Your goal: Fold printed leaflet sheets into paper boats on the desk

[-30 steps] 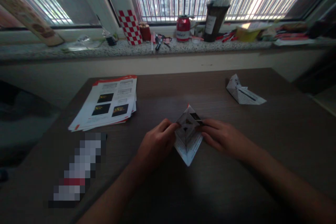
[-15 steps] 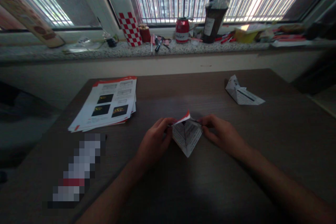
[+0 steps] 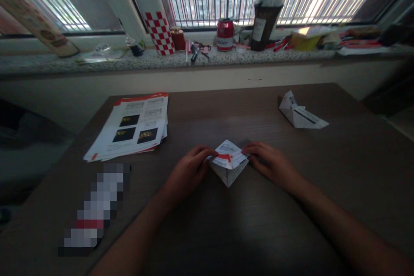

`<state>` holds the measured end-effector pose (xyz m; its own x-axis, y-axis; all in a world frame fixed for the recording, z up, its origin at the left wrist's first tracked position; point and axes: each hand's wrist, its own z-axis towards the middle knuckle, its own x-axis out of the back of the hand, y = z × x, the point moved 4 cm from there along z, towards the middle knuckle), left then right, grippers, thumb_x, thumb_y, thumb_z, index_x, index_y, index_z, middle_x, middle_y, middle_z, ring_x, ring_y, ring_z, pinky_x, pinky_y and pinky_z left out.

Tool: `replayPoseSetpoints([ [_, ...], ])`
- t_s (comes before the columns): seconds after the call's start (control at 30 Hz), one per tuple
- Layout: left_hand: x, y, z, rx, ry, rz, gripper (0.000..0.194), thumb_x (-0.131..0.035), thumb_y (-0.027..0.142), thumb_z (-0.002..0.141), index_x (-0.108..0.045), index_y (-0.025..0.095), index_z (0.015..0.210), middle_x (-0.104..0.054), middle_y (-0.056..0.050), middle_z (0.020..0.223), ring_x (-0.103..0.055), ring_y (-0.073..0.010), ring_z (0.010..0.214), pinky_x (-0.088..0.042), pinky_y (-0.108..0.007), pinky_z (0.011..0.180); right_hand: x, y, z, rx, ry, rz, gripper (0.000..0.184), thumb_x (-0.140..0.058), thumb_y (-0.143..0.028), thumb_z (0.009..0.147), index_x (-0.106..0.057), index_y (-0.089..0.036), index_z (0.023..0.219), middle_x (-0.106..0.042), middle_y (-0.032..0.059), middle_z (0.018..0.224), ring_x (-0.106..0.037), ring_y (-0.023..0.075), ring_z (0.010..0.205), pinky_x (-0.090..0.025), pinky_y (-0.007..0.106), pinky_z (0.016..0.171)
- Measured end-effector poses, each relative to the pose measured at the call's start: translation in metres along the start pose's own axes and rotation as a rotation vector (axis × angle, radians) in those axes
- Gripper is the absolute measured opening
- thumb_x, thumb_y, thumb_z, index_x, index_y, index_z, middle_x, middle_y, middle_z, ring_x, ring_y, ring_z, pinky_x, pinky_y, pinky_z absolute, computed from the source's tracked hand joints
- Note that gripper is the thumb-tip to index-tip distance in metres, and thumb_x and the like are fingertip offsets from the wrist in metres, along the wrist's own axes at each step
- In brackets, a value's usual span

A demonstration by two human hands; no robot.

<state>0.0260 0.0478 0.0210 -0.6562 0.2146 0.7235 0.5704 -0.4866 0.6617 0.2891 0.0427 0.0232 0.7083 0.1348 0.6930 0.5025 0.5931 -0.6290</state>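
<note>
A small folded sheet of printed paper (image 3: 228,164) with a red stripe is between my hands at the middle of the table. Its top flap lies folded down toward me, over a pocket that comes to a point at the front. My left hand (image 3: 191,168) pinches the paper's left corner, the index finger on the red stripe's end. The right corner is held by my right hand (image 3: 269,158), its fingertips on the flap's edge. Farther back to the right, a finished-looking folded paper shape (image 3: 302,114) rests on the table, apart from both hands.
A stack of printed sheets (image 3: 129,129) lies at the table's back left. Nearer on the left is a pixelated object (image 3: 97,207). On the window sill stand a checkered bottle (image 3: 158,30), a red can (image 3: 225,36) and a dark cup (image 3: 262,26).
The upper flap, which stood up with the pocket spread open, has come down toward me, showing its printed side and red stripe. Both hands still hold the corners.
</note>
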Motion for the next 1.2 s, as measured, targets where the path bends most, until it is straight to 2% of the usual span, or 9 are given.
replayPoseSetpoints([
  [0.3, -0.001, -0.006, -0.001, -0.030, -0.058, 0.088, 0.035, -0.052, 0.004, 0.098, -0.068, 0.025, 0.121, -0.067, -0.005, 0.129, -0.068, -0.0210, 0.115, -0.056, -0.042, 0.102, -0.005, 0.005, -0.005, 0.062, -0.075, -0.001, 0.031, -0.054, -0.012, 0.102, -0.065, -0.025, 0.128, -0.066, 0.0113, 0.131, -0.066, 0.0229, 0.120, -0.059, 0.043, 0.099],
  [0.57, -0.001, -0.005, -0.001, -0.065, -0.049, 0.159, 0.031, -0.058, 0.008, 0.098, -0.069, 0.024, 0.122, -0.071, -0.006, 0.125, -0.069, -0.0235, 0.115, -0.057, -0.044, 0.100, -0.003, 0.004, -0.005, 0.057, -0.059, -0.014, 0.032, -0.054, -0.012, 0.102, -0.065, -0.025, 0.128, -0.066, 0.0109, 0.129, -0.067, 0.0231, 0.119, -0.059, 0.043, 0.099],
  [0.8, 0.001, -0.009, -0.001, -0.080, -0.057, 0.187, 0.033, -0.058, 0.007, 0.098, -0.070, 0.024, 0.123, -0.071, -0.006, 0.126, -0.069, -0.0235, 0.114, -0.058, -0.044, 0.100, -0.002, 0.005, -0.005, 0.086, -0.086, -0.060, 0.030, -0.054, -0.014, 0.103, -0.066, -0.023, 0.128, -0.065, 0.0126, 0.131, -0.066, 0.0238, 0.122, -0.059, 0.043, 0.099],
  [0.97, 0.003, -0.012, 0.001, -0.136, -0.078, 0.215, 0.037, -0.056, 0.010, 0.099, -0.070, 0.026, 0.130, -0.072, -0.007, 0.129, -0.070, -0.0242, 0.116, -0.058, -0.043, 0.100, -0.005, 0.007, -0.007, 0.105, -0.107, -0.119, 0.033, -0.054, -0.013, 0.102, -0.067, -0.025, 0.130, -0.065, 0.0131, 0.133, -0.067, 0.0247, 0.121, -0.060, 0.043, 0.097],
  [1.2, 0.005, -0.014, 0.000, -0.166, -0.111, 0.199, 0.040, -0.054, 0.007, 0.100, -0.072, 0.027, 0.129, -0.069, -0.009, 0.133, -0.069, -0.0240, 0.118, -0.058, -0.043, 0.100, -0.006, 0.009, -0.009, 0.106, -0.150, -0.151, 0.039, -0.053, -0.011, 0.101, -0.066, -0.026, 0.135, -0.064, 0.0135, 0.135, -0.067, 0.0250, 0.121, -0.060, 0.043, 0.098],
])
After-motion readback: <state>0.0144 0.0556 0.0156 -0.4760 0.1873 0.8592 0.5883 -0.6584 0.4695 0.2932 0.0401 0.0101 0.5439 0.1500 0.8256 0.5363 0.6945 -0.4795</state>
